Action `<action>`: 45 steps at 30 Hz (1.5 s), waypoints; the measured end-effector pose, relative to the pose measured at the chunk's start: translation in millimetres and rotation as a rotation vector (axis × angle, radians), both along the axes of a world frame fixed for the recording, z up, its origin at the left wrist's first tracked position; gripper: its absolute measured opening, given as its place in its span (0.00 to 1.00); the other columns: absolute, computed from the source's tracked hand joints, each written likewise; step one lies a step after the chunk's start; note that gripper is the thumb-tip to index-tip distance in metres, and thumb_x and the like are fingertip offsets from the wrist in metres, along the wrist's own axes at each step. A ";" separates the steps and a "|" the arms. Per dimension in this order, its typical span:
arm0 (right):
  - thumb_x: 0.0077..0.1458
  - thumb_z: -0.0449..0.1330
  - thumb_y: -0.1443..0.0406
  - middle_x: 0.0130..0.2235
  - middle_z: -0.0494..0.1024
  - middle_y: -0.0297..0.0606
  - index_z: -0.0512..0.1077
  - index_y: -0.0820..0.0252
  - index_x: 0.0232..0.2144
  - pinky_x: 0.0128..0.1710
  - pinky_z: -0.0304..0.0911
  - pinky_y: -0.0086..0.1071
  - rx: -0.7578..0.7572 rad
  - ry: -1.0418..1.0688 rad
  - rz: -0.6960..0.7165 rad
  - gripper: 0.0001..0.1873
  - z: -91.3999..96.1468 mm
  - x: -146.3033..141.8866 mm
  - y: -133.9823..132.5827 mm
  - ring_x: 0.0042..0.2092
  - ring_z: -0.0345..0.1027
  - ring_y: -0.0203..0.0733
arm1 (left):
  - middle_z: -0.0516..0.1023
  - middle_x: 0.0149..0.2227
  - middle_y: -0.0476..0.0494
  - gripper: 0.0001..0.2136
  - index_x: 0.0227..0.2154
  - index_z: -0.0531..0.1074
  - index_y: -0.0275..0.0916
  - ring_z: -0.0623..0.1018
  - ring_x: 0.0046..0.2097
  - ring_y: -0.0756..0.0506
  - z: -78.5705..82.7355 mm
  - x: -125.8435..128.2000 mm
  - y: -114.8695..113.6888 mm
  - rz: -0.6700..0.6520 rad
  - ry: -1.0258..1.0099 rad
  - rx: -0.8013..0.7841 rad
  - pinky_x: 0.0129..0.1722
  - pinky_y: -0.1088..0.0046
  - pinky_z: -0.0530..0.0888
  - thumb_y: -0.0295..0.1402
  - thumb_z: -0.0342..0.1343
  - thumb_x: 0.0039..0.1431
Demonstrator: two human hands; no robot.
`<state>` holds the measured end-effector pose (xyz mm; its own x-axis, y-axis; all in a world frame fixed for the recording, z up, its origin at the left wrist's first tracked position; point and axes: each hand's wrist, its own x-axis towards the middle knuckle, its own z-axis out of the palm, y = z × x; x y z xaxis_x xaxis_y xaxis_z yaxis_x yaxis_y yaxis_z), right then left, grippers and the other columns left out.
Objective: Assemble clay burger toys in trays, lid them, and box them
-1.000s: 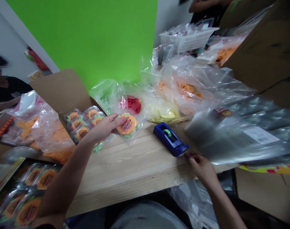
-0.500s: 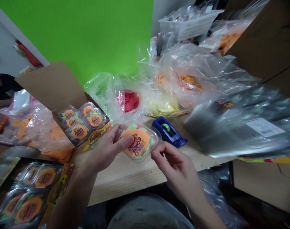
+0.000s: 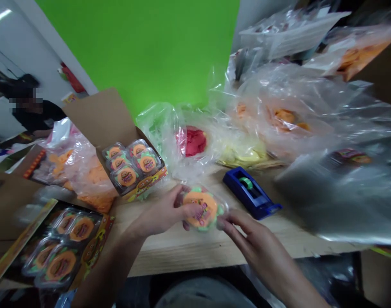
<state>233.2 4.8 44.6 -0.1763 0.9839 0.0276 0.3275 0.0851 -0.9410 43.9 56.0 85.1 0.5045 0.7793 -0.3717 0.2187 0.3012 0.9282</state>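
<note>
My left hand (image 3: 169, 214) is closed around a clear plastic clamshell pack (image 3: 200, 209), thumb across its top. Inside the pack shows an orange burger-shaped piece with green edges and a printed label. The fingers of my right hand (image 3: 237, 229) pinch the pack's right edge; whether anything thin lies between them is too small to tell. Just beyond the right hand stands a blue tape dispenser (image 3: 255, 192) with a green roll. To the left, an open display box (image 3: 145, 184) holds several similar packs.
Another box of packs (image 3: 92, 252) is at the lower left. Plastic bags with red pieces (image 3: 195, 142), yellow pieces (image 3: 243, 150) and orange pieces (image 3: 283, 117) line the back. A grey plastic bag (image 3: 336, 205) covers the right side. A person (image 3: 37, 113) is at the far left.
The view has swung left, so everything sits farther right in the picture. My left hand still holds the pack, and my right fingers remain at its right edge.
</note>
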 end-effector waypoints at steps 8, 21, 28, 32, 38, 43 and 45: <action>0.55 0.48 0.47 0.21 0.70 0.36 0.68 0.59 0.21 0.25 0.63 0.30 0.024 0.157 -0.288 0.25 -13.2 -22.0 38.7 0.25 0.65 0.39 | 0.74 0.40 0.43 0.21 0.41 0.68 0.37 0.75 0.40 0.45 30.0 -63.2 53.6 0.186 0.209 0.442 0.38 0.70 0.73 0.40 0.63 0.44; 0.54 0.51 0.61 0.26 0.73 0.36 0.67 0.58 0.25 0.32 0.59 0.32 0.117 -0.014 -0.029 0.10 -37.5 -103.1 183.1 0.30 0.67 0.40 | 0.72 0.50 0.37 0.18 0.48 0.64 0.38 0.71 0.51 0.40 11.3 -168.1 208.1 0.233 1.142 0.819 0.52 0.64 0.66 0.40 0.52 0.56; 0.54 0.52 0.63 0.27 0.74 0.37 0.69 0.60 0.27 0.31 0.57 0.31 0.046 -0.045 0.026 0.09 -51.9 -121.2 216.4 0.31 0.67 0.41 | 0.72 0.49 0.36 0.20 0.48 0.65 0.37 0.72 0.49 0.39 18.2 -171.3 206.2 0.158 1.221 0.764 0.51 0.63 0.67 0.42 0.52 0.56; 0.54 0.53 0.61 0.28 0.76 0.38 0.71 0.61 0.28 0.32 0.59 0.31 -0.019 0.005 0.072 0.11 -58.1 -132.8 223.9 0.32 0.68 0.41 | 0.74 0.48 0.36 0.19 0.48 0.68 0.38 0.71 0.51 0.37 7.4 -167.5 207.4 0.129 1.261 0.713 0.54 0.56 0.62 0.43 0.51 0.57; 0.58 0.49 0.55 0.38 0.79 0.41 0.73 0.63 0.37 0.41 0.65 0.35 -0.181 0.202 0.148 0.19 -65.4 -149.7 232.8 0.40 0.72 0.43 | 0.71 0.50 0.31 0.21 0.53 0.67 0.35 0.68 0.56 0.34 3.7 -174.9 201.3 0.235 1.253 0.758 0.56 0.53 0.61 0.38 0.44 0.61; 0.58 0.46 0.47 0.39 0.81 0.41 0.74 0.60 0.40 0.43 0.69 0.40 -0.353 0.438 0.320 0.27 -71.7 -157.8 240.6 0.39 0.75 0.45 | 0.65 0.58 0.40 0.22 0.55 0.62 0.42 0.65 0.59 0.45 -19.2 -199.5 136.1 1.152 0.600 0.908 0.60 0.66 0.59 0.46 0.43 0.61; 0.57 0.45 0.44 0.39 0.81 0.41 0.75 0.59 0.40 0.43 0.70 0.42 -0.407 0.506 0.382 0.30 -70.8 -160.5 239.9 0.39 0.75 0.46 | 0.70 0.54 0.41 0.27 0.54 0.63 0.43 0.70 0.56 0.45 -42.7 -200.3 109.7 1.295 0.319 0.671 0.55 0.67 0.66 0.53 0.37 0.60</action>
<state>72.7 244.7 -26.2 -0.5701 0.8065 -0.1565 -0.1360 -0.2805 -0.9502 -156.4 165.7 42.4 -0.6846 0.6774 0.2693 0.3554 -0.0124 0.9346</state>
